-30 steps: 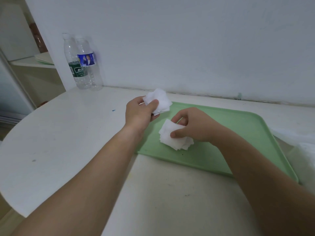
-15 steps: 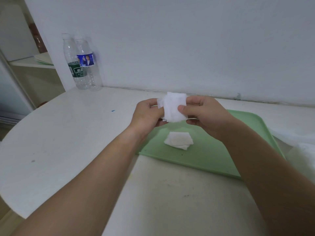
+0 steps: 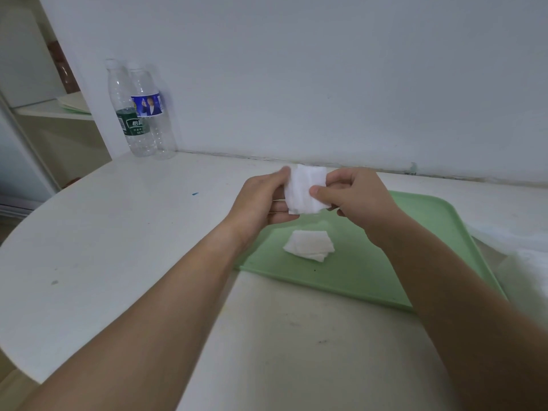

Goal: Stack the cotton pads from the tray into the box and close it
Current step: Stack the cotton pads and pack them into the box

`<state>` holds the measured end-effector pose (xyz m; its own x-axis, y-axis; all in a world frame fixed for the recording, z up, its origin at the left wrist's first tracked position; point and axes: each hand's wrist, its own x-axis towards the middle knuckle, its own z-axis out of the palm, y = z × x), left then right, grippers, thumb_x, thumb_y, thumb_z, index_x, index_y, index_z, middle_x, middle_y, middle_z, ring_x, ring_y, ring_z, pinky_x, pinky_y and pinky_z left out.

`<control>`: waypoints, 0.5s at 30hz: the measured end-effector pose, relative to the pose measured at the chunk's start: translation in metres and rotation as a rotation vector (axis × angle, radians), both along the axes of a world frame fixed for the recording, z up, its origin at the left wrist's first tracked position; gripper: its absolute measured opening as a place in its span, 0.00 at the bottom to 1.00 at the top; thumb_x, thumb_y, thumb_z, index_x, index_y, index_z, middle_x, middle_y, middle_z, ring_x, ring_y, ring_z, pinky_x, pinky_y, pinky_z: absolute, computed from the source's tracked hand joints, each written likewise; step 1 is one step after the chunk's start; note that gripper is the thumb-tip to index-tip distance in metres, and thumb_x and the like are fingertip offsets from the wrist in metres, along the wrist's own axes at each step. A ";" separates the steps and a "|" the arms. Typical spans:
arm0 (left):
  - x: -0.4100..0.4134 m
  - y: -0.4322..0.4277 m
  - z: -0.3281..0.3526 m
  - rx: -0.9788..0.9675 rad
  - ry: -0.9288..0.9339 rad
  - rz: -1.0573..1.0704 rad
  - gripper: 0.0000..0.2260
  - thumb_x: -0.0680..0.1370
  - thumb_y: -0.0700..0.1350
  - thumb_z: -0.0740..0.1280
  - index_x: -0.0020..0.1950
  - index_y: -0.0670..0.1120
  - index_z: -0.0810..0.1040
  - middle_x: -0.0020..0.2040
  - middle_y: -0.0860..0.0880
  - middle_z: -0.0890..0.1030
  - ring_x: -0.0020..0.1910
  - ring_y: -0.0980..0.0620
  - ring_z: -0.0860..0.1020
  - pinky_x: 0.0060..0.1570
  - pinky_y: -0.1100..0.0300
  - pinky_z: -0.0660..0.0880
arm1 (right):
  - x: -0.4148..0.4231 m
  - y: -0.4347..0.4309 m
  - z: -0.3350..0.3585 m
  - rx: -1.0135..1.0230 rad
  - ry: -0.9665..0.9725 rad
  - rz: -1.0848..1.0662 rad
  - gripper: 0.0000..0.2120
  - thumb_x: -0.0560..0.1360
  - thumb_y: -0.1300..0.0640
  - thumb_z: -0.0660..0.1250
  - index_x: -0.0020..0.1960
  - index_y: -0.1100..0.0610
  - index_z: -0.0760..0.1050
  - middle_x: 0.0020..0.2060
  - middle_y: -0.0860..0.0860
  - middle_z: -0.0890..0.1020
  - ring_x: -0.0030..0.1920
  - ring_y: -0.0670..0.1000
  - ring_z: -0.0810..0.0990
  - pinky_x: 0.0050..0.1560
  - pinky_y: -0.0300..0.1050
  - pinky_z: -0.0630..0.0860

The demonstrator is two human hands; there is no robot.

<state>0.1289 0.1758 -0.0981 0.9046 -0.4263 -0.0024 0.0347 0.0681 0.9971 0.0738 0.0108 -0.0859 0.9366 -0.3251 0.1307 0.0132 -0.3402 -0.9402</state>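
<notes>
Head view, as I read it from my console. The left hand (image 3: 259, 203) and the right hand (image 3: 357, 197) meet in the air above the far left part of the green tray (image 3: 439, 232), and between them they hold a stack of cotton pads (image 3: 302, 189), white and roughly square, with its broad face turned toward the camera. Left hand: thumb laid on the stack's upper left edge, fingers curled beneath and behind it, so that the stack is clasped from the left. Right hand: thumb pressed on the front face near the right edge, fingers curled behind, so that the stack is pinched from the right. Below the hands, a smaller pile of cotton pads (image 3: 310, 249) lies flat on the tray floor near its left end, its layers slightly fanned, apart from both hands. The tray rests on a white table (image 3: 118, 238) with a rounded left edge; its near rim runs at a slant under the right forearm. At the far left of the table, against the white wall (image 3: 326, 69), stand two clear plastic bottles, touching or nearly so: a green-labelled water bottle (image 3: 130, 126) and a blue-labelled water bottle (image 3: 147, 105), both upright and capped. A shelf (image 3: 44, 109) shows beyond them. Just right of the tray lies some white filmy material (image 3: 516, 241), too blurred for me to name.
</notes>
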 end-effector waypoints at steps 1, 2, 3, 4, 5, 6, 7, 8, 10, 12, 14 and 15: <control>0.000 0.000 0.001 -0.011 0.022 -0.004 0.17 0.83 0.55 0.61 0.55 0.43 0.83 0.47 0.47 0.87 0.43 0.50 0.86 0.42 0.58 0.81 | 0.000 0.000 -0.001 -0.014 -0.007 -0.010 0.07 0.71 0.57 0.77 0.45 0.58 0.81 0.33 0.50 0.83 0.29 0.43 0.78 0.32 0.34 0.72; 0.000 0.000 0.001 -0.005 0.009 -0.011 0.19 0.82 0.57 0.62 0.56 0.44 0.83 0.48 0.46 0.87 0.46 0.49 0.86 0.44 0.58 0.81 | 0.001 0.001 -0.001 -0.030 -0.014 -0.022 0.08 0.71 0.56 0.77 0.44 0.57 0.80 0.33 0.50 0.82 0.30 0.45 0.78 0.34 0.36 0.73; -0.001 0.001 -0.001 0.015 -0.032 -0.015 0.19 0.81 0.57 0.65 0.56 0.43 0.83 0.50 0.46 0.87 0.48 0.49 0.86 0.46 0.58 0.81 | 0.001 0.001 -0.002 -0.052 -0.020 -0.038 0.09 0.70 0.54 0.78 0.43 0.56 0.80 0.32 0.49 0.81 0.31 0.46 0.78 0.35 0.39 0.72; -0.001 0.001 -0.004 0.028 -0.081 -0.009 0.17 0.80 0.54 0.68 0.57 0.42 0.83 0.50 0.45 0.87 0.49 0.49 0.86 0.47 0.58 0.81 | 0.001 0.002 -0.002 -0.082 -0.019 -0.059 0.10 0.70 0.51 0.78 0.42 0.54 0.79 0.32 0.47 0.81 0.32 0.46 0.78 0.35 0.40 0.72; -0.001 0.001 -0.006 0.029 -0.118 0.014 0.13 0.79 0.50 0.71 0.57 0.41 0.83 0.50 0.45 0.87 0.49 0.49 0.86 0.48 0.58 0.82 | 0.002 0.001 -0.002 -0.120 -0.012 -0.082 0.11 0.70 0.48 0.77 0.42 0.53 0.79 0.33 0.46 0.81 0.34 0.46 0.79 0.36 0.40 0.72; 0.000 0.002 -0.008 0.017 -0.132 0.051 0.11 0.79 0.45 0.72 0.57 0.41 0.82 0.50 0.45 0.87 0.49 0.50 0.86 0.47 0.58 0.82 | 0.002 0.000 -0.003 -0.166 0.002 -0.100 0.11 0.70 0.46 0.76 0.42 0.51 0.79 0.34 0.46 0.82 0.35 0.46 0.80 0.37 0.42 0.73; 0.001 0.002 -0.009 -0.005 -0.130 0.092 0.10 0.78 0.43 0.72 0.58 0.40 0.82 0.49 0.46 0.87 0.48 0.51 0.86 0.46 0.59 0.82 | 0.002 -0.001 -0.002 -0.217 0.024 -0.110 0.10 0.72 0.45 0.74 0.43 0.50 0.79 0.35 0.46 0.83 0.36 0.47 0.80 0.39 0.43 0.75; 0.003 0.003 -0.009 -0.028 -0.121 0.133 0.10 0.79 0.42 0.72 0.58 0.40 0.81 0.49 0.46 0.87 0.47 0.52 0.86 0.44 0.60 0.82 | 0.002 -0.003 -0.002 -0.275 0.054 -0.108 0.09 0.73 0.45 0.72 0.43 0.50 0.78 0.36 0.45 0.84 0.38 0.48 0.81 0.41 0.45 0.77; 0.007 0.006 -0.006 -0.069 -0.106 0.206 0.08 0.79 0.41 0.71 0.56 0.41 0.82 0.47 0.48 0.86 0.45 0.54 0.85 0.43 0.61 0.82 | 0.001 -0.006 0.000 -0.392 0.142 -0.040 0.08 0.73 0.45 0.71 0.44 0.50 0.79 0.38 0.46 0.84 0.40 0.49 0.82 0.41 0.45 0.77; 0.011 0.009 -0.006 -0.095 -0.096 0.252 0.05 0.79 0.42 0.71 0.54 0.43 0.82 0.47 0.48 0.86 0.45 0.55 0.85 0.43 0.62 0.81 | -0.001 -0.005 0.002 -0.479 0.252 0.088 0.10 0.71 0.45 0.75 0.44 0.51 0.80 0.38 0.47 0.83 0.39 0.48 0.82 0.36 0.41 0.72; 0.013 0.010 -0.008 -0.097 -0.085 0.277 0.04 0.79 0.42 0.71 0.53 0.44 0.83 0.48 0.47 0.86 0.45 0.54 0.85 0.44 0.62 0.81 | -0.003 -0.002 0.003 -0.551 0.330 0.176 0.13 0.67 0.45 0.79 0.44 0.51 0.80 0.38 0.45 0.81 0.39 0.46 0.80 0.37 0.41 0.71; 0.013 0.010 -0.009 -0.092 -0.079 0.282 0.05 0.79 0.43 0.71 0.53 0.44 0.83 0.49 0.47 0.86 0.46 0.54 0.85 0.44 0.62 0.81 | -0.003 0.000 0.004 -0.590 0.358 0.197 0.15 0.66 0.45 0.80 0.46 0.50 0.79 0.40 0.45 0.81 0.41 0.45 0.80 0.38 0.41 0.72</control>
